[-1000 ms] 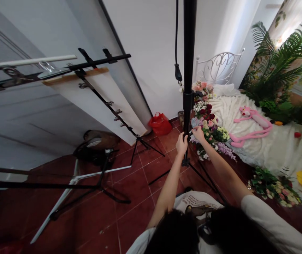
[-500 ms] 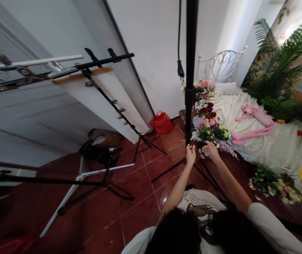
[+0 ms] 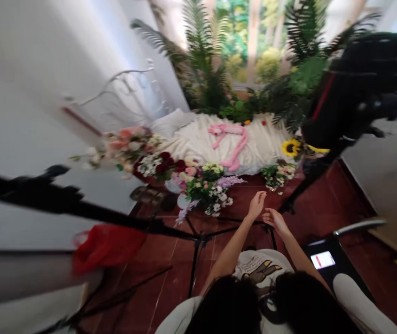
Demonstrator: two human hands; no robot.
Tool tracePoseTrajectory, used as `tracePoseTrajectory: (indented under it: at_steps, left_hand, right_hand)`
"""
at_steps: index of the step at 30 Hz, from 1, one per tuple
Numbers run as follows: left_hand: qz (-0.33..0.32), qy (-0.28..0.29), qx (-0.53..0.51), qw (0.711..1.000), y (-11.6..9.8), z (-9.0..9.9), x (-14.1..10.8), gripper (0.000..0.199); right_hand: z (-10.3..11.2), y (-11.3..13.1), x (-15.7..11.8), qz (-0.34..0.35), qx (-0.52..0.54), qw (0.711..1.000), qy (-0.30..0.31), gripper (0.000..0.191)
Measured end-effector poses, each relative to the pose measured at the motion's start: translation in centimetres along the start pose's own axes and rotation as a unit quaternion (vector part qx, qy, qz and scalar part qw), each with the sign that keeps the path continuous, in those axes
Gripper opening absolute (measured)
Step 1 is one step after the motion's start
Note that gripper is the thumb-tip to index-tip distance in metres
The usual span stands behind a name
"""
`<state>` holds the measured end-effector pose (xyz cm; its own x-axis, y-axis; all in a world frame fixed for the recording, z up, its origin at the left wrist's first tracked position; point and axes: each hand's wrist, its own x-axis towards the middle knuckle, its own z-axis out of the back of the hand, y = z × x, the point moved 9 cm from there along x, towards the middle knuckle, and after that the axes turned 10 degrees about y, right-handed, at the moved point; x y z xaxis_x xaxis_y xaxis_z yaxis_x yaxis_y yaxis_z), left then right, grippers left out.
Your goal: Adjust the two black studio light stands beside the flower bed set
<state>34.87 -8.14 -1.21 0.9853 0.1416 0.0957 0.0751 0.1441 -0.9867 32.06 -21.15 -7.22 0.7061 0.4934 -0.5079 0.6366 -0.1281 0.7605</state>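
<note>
One left hand (image 3: pixel 257 205) and one right hand (image 3: pixel 275 220), both unclenched and unladen, right of the flower cluster (image 3: pixel 198 188), one black stand (image 3: pixel 312 172) farther right of it.

Shines brightest behind the plants (image 3: pixel 201 60) beyond the hands (image 3: pixel 256 205), dims over the floor (image 3: pixel 156 290) around them, blurs at the red bag (image 3: pixel 106 248) leftward.

The black pole (image 3: pixel 104 212) was cut off at nine o'clock, the red bag (image 3: pixel 109 247) blurred at eight, the lit screen (image 3: pixel 322 260) at four too small to read.
</note>
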Motion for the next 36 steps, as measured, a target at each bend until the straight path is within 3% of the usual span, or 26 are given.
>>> tracePoseTrajectory:
  at_steps: [3, 5, 7, 9, 15, 19, 22, 23, 25, 27, 29, 31, 34, 36]
  left_hand:
    - [-0.042, 0.094, -0.018, 0.995, -3.0, -6.2, 1.6, 0.036]
    - [-0.055, 0.145, -0.027, 0.988, -4.2, -9.6, 2.2, 0.038]
    - [-0.052, 0.171, -0.02, 0.984, -4.5, -11.9, 2.5, 0.042]
    - [-0.039, 0.17, -0.005, 0.985, -4.3, -13.1, 2.8, 0.044]
    - [-0.025, 0.166, 0.002, 0.986, -3.6, -13.8, 2.8, 0.042]
    - [-0.012, 0.151, 0.004, 0.988, -3.2, -13.8, 2.6, 0.041]
    - [-0.009, 0.148, 0.009, 0.989, -2.9, -14.0, 2.5, 0.042]
    - [-0.011, 0.147, 0.01, 0.989, -2.8, -14.0, 2.5, 0.042]
    - [-0.014, 0.142, 0.014, 0.99, -2.5, -14.0, 2.5, 0.042]
    - [-0.016, 0.138, 0.017, 0.99, -2.2, -14.1, 2.5, 0.042]
    - [-0.021, 0.133, 0.019, 0.991, -2.1, -14.1, 2.5, 0.042]
    - [-0.027, 0.129, 0.017, 0.991, -2.0, -14.2, 2.6, 0.042]
    - [-0.027, 0.122, 0.013, 0.992, -2.0, -14.2, 2.6, 0.043]
    - [-0.024, 0.125, 0.011, 0.992, -2.1, -14.2, 2.6, 0.043]
  right_hand:
    - [4.5, 1.0, -3.2, 0.043, 0.05, 0.996, -0.066, 0.019]
    - [6.4, 1.6, -4.8, 0.069, 0.094, 0.989, -0.087, 0.021]
    - [7.4, 2.1, -5.9, 0.084, 0.138, 0.983, -0.09, 0.023]
    - [7.8, 2.5, -6.5, 0.088, 0.165, 0.978, -0.09, 0.025]
    - [7.2, 2.7, -6.4, 0.052, 0.217, 0.973, -0.062, 0.031]
    - [6.8, 3.3, -5.6, 0.052, 0.284, 0.957, -0.02, 0.014]
    - [8.7, 5.0, -6.0, 0.136, 0.146, 0.975, -0.096, 0.008]
    - [9.4, 5.9, -6.5, 0.172, 0.054, 0.974, -0.135, 0.011]
    - [10.0, 8.0, -7.9, 0.233, -0.136, 0.942, -0.197, 0.012]
    - [9.5, 9.8, -8.9, 0.261, -0.266, 0.905, -0.204, 0.012]
    - [8.7, 12.0, -9.7, 0.285, -0.305, 0.89, -0.181, 0.019]
    - [7.4, 15.5, -10.9, 0.332, -0.294, 0.883, -0.154, 0.038]
    - [3.7, 22.5, -13.4, 0.43, -0.292, 0.843, -0.135, 0.063]
    - [1.1, 26.5, -14.5, 0.472, -0.293, 0.821, -0.131, 0.069]
